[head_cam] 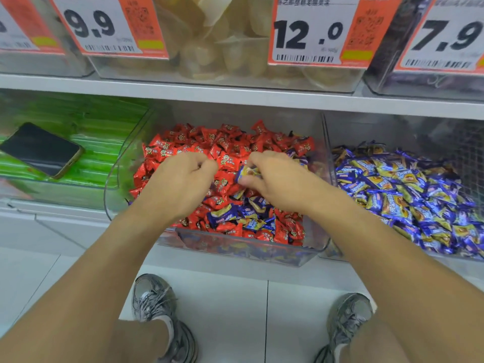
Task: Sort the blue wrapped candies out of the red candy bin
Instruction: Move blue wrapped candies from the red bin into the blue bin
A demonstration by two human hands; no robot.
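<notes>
Clear bin (323, 179), lower shelf, filled with red candies (225, 142); cluster of blue wrapped candies (235, 214) mixed in near its front edge. Right hand (272, 183) palm down over the bin's middle, forearm reaching in from the lower right; thumb and fingers pinch one blue candy (247, 172) just above the red heap; left hand (183, 179) beside it, knuckles up, fingers curled under, contents hidden. Neighbouring bin of blue candies (408, 195) to the right; phone (42, 149) lying on green packets (104, 158) to the left.

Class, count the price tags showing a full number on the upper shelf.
3: the 9.9 tag at left, 12.0 tag in the middle, 7.9 tag at right; another is cut off.
</notes>
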